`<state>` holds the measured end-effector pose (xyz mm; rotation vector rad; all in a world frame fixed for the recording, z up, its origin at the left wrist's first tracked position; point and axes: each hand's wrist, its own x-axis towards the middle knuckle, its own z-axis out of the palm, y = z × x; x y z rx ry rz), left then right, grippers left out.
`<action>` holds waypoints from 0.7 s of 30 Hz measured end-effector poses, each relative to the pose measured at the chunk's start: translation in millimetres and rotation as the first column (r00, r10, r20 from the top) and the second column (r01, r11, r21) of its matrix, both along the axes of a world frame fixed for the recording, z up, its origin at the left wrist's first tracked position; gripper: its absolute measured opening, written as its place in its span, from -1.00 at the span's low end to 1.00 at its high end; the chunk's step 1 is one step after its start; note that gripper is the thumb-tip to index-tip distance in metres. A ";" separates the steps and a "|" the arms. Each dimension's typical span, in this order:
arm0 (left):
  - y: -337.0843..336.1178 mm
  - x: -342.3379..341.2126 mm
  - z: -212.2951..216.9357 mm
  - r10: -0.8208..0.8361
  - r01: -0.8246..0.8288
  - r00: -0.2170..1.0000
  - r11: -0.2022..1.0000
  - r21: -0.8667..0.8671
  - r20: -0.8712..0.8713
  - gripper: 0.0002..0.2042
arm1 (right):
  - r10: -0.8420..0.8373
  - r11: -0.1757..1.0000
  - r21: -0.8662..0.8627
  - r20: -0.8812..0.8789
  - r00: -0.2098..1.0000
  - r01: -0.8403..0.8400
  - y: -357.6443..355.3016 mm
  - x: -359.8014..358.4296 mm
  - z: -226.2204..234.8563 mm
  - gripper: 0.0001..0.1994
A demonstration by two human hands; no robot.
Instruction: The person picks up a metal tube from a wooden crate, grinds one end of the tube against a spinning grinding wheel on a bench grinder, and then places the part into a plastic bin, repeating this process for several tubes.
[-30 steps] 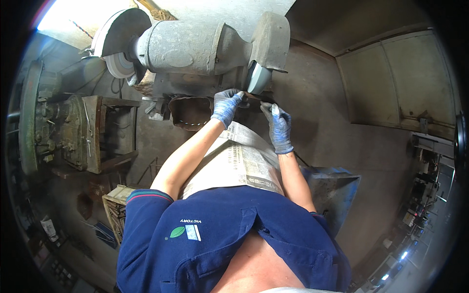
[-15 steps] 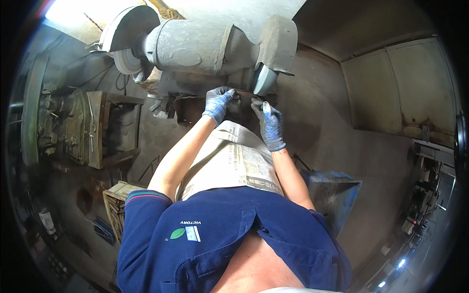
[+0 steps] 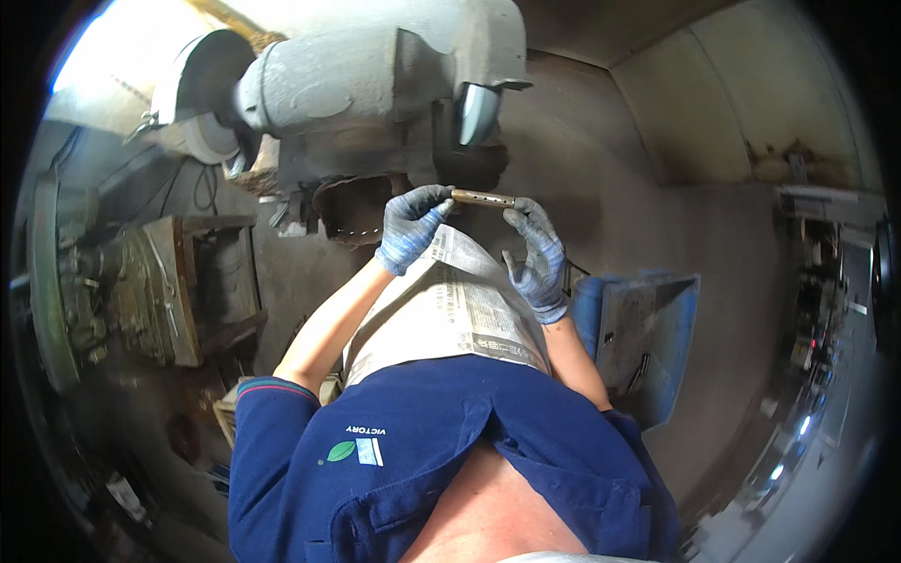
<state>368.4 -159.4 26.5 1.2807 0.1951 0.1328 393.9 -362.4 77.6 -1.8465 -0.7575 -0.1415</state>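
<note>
Fingers [image 3: 430, 196] of two hands [image 3: 409, 228] [image 3: 540, 263] on one rod [image 3: 482, 198]

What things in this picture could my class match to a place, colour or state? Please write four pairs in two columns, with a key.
Column one
1. metal bar
2. newspaper sheet
3. bin
4. grinder

Column two
A. blue, on the person's right
B. grey, at the top of the picture
C. in the left hand, its other end at the right hand
D. pale, covered in print

Right pairs: 1-C, 2-D, 3-A, 4-B
</note>
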 end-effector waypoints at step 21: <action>111.9 -92.1 -75.1 0.214 -0.068 0.935 0.892 0.446 -0.285 -0.82 | -0.935 0.192 -0.894 -0.041 0.351 0.405 -323.5 -209.5 -85.4 -0.54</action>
